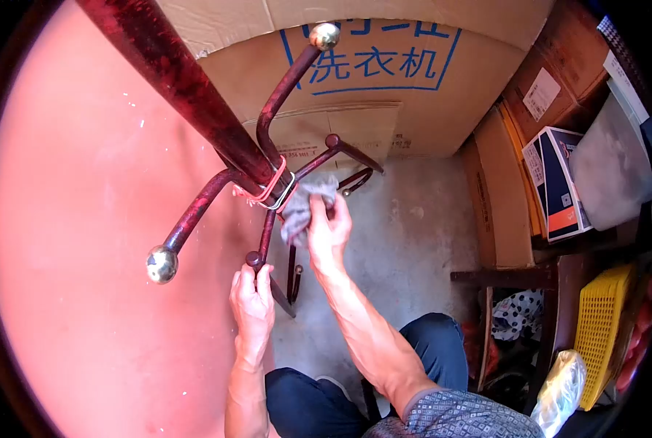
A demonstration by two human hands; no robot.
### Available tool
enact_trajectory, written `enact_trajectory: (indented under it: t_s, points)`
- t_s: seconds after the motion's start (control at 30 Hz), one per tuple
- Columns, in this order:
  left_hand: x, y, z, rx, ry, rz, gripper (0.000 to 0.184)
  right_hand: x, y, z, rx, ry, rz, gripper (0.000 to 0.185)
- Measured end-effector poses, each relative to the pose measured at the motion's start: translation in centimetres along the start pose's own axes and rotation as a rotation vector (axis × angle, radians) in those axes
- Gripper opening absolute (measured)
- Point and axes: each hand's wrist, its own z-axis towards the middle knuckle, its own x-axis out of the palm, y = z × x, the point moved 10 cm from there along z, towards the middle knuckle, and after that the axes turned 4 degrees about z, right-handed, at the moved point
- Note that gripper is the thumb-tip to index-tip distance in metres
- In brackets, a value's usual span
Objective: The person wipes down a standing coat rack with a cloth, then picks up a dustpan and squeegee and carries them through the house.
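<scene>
A dark red coat stand (187,95) with a thick pole and curved arms ending in gold balls leans across the view from the upper left. Near the lower end of one thin arm, my left hand (252,310) is closed around it, just below a round knob. My right hand (329,232) grips a crumpled grey cloth (305,206) that touches the stand close to where the arms join the pole. Red and white cords (276,188) are looped around the pole beside the cloth. The cloth hides part of that joint.
A large cardboard box (384,109) with blue lettering stands behind the coat stand. A pink wall (99,219) is at the left, and grey concrete floor (421,219) lies below. On the right are stacked boxes (557,182), a dark wooden table (504,279) and a yellow basket (603,328).
</scene>
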Motion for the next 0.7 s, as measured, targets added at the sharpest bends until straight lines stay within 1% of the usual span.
enact_trajectory:
  t_s: [0.03, 0.07, 0.1, 0.13, 0.17, 0.23, 0.27, 0.3, 0.33, 0.4, 0.43, 0.5, 0.53, 0.57, 0.63, 0.7]
  points:
    - [0.0, 0.0, -0.2, -0.014, 0.005, 0.004, 0.013, 0.1, -1.7, 1.7, -0.136, 0.046, -0.215, 0.013]
    - [0.0, -0.1, -0.3, -0.013, 0.003, 0.000, 0.013, -0.7, -4.4, 2.7, -0.205, 0.054, -0.300, 0.014]
    - [0.0, -0.3, -0.2, 0.003, 0.005, 0.031, 0.012, 0.0, -4.0, 3.1, -0.279, 0.065, -0.382, 0.016]
    - [-0.1, -0.5, -0.1, 0.015, 0.003, 0.064, 0.012, -1.4, -6.7, 3.6, 0.038, 0.073, -0.283, 0.019]
    - [-0.4, -0.6, 0.1, 0.018, -0.008, 0.065, 0.012, -1.7, -6.9, 2.5, 0.351, 0.047, -0.197, 0.022]
    - [-0.2, -1.0, 0.0, 0.049, 0.014, 0.059, 0.013, -3.0, -7.6, 4.6, 0.192, 0.148, -0.427, 0.022]
    - [-0.5, -1.8, 0.1, 0.113, -0.017, 0.035, 0.013, -2.4, -7.2, 4.8, 0.156, 0.122, -0.295, 0.021]
    - [-0.4, -1.8, 0.1, 0.106, -0.023, 0.032, 0.013, -1.9, -6.5, 5.1, 0.157, 0.130, -0.300, 0.021]
    - [-0.4, -1.7, 0.1, 0.113, -0.031, 0.047, 0.014, -0.5, -4.8, 5.4, 0.079, 0.178, -0.312, 0.020]
    - [-0.8, -1.4, -0.3, 0.110, -0.041, 0.072, 0.015, 1.2, -2.4, 4.9, -0.050, 0.206, -0.307, 0.018]
    - [-0.7, -1.4, -0.3, 0.130, -0.041, 0.084, 0.016, 0.6, -3.3, 5.0, -0.052, 0.216, -0.308, 0.018]
    - [-0.9, -1.8, 0.0, 0.138, -0.071, 0.091, 0.017, -1.0, -5.2, 5.7, -0.030, 0.262, -0.496, 0.020]
    - [-1.0, -2.1, -0.2, 0.139, -0.059, 0.086, 0.018, -1.9, -5.9, 5.8, 0.073, 0.272, -0.549, 0.022]
    - [-1.0, -2.3, -0.1, 0.143, -0.056, 0.078, 0.019, -2.3, -6.1, 6.2, 0.062, 0.322, -0.606, 0.023]
    - [-1.5, -2.7, -0.1, 0.122, -0.071, 0.130, 0.021, -2.7, -5.1, 5.4, 0.082, 0.322, -0.728, 0.024]
    - [-1.7, -2.8, -0.2, 0.123, -0.072, 0.095, 0.022, -3.4, -4.7, 3.0, 0.347, 0.261, -0.584, 0.025]
